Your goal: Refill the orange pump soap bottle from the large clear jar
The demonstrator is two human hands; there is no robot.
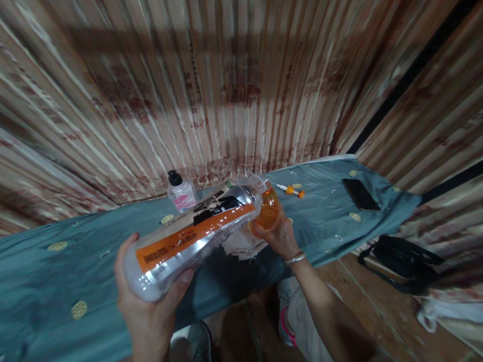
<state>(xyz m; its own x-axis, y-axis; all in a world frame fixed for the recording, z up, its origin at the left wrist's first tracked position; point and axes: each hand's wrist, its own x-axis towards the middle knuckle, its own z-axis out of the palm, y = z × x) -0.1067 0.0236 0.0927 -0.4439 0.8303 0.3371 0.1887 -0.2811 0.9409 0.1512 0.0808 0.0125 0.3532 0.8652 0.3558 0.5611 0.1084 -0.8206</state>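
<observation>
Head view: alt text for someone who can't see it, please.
A large labelled bottle, held in the left hand, is tipped toward an amber container in the right hand, above a teal cloth bearing a phone.

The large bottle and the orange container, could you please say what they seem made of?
Large bottle: probably clear, glossy plastic, judging by its see-through neck and bright highlights. Orange container: glossy and translucent, plastic or glass; its shine leaves that open.

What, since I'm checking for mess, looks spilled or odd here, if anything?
Nothing spilled or damaged stands out. The large bottle is tipped towards the orange container in the right hand, but the left hand supports it. Only the crumpled white material below looks untidy, with its ragged edge.
</observation>
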